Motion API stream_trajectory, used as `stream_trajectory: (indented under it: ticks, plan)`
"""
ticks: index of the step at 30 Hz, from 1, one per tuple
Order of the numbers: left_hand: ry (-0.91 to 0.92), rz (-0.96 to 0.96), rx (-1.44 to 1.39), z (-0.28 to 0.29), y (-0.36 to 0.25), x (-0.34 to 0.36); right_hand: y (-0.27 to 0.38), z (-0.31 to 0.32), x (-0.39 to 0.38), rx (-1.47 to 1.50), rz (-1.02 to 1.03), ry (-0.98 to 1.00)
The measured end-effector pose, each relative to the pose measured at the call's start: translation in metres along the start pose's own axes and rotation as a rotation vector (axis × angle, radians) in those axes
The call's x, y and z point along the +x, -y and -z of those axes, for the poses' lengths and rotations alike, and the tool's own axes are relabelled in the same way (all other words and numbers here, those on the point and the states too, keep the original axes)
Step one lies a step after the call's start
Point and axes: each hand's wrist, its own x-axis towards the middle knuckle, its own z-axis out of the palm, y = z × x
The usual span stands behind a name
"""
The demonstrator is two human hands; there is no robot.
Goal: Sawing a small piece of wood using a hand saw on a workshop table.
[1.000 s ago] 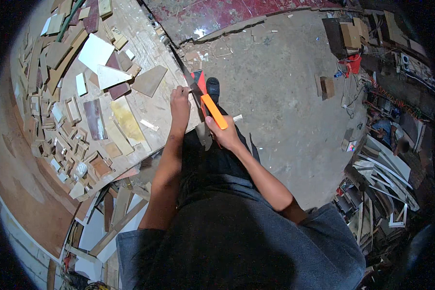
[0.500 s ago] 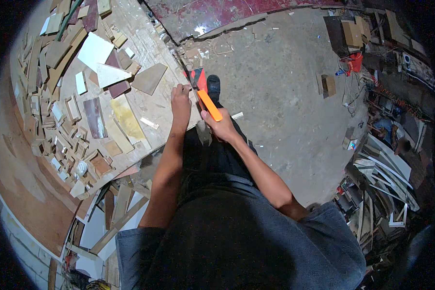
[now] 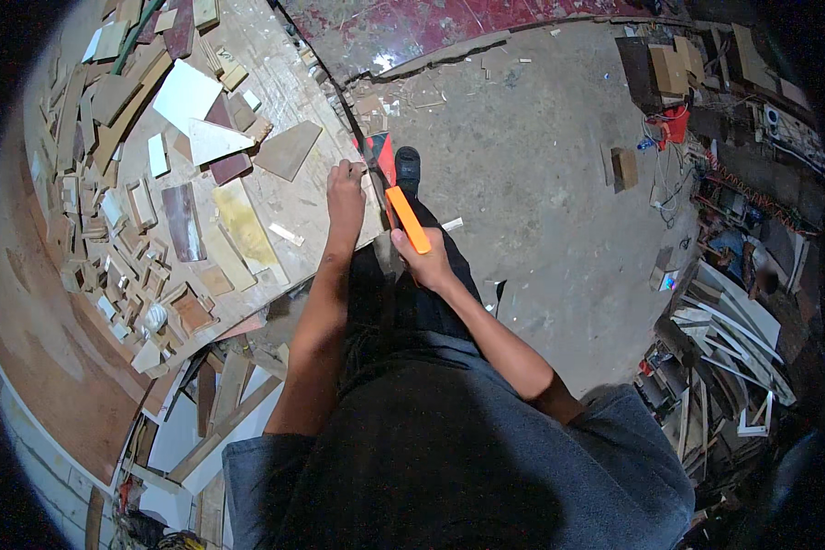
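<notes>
My right hand [image 3: 423, 258] is wrapped round a hand tool with a long orange handle [image 3: 408, 220], just off the workbench's right edge. Its working end is narrow and blurred, so its exact kind is unclear. At that same edge my left hand [image 3: 346, 197] rests on the pale wooden workbench [image 3: 316, 215], fingers curled together near the tool's far end. Whatever lies under those fingertips is too small to make out. A red and dark shape [image 3: 381, 154] shows beyond the tool, next to my black shoe [image 3: 408, 168].
Offcuts of wood and board cover the bench's left side, among them a white board [image 3: 187, 94], a grey-brown piece [image 3: 289, 151] and a yellow-stained board [image 3: 243, 225]. A concrete floor [image 3: 541, 183] stretches rightward to cardboard boxes [image 3: 667, 71], cables and stacked white strips [image 3: 729, 321].
My right hand and the orange handle have shifted a little back toward me and to the right. The left hand stays at the bench edge.
</notes>
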Motion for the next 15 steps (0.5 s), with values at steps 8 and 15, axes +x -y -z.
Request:
stream_trajectory:
  ticks: [8,15]
  plan:
    - [-0.002,0.01,-0.073,0.003,0.0,0.002,0.024,0.012,0.037,0.052,-0.144,0.156]
    - [-0.058,-0.006,-0.157,-0.002,0.006,0.008,0.029,0.002,0.034,-0.012,-0.056,0.142]
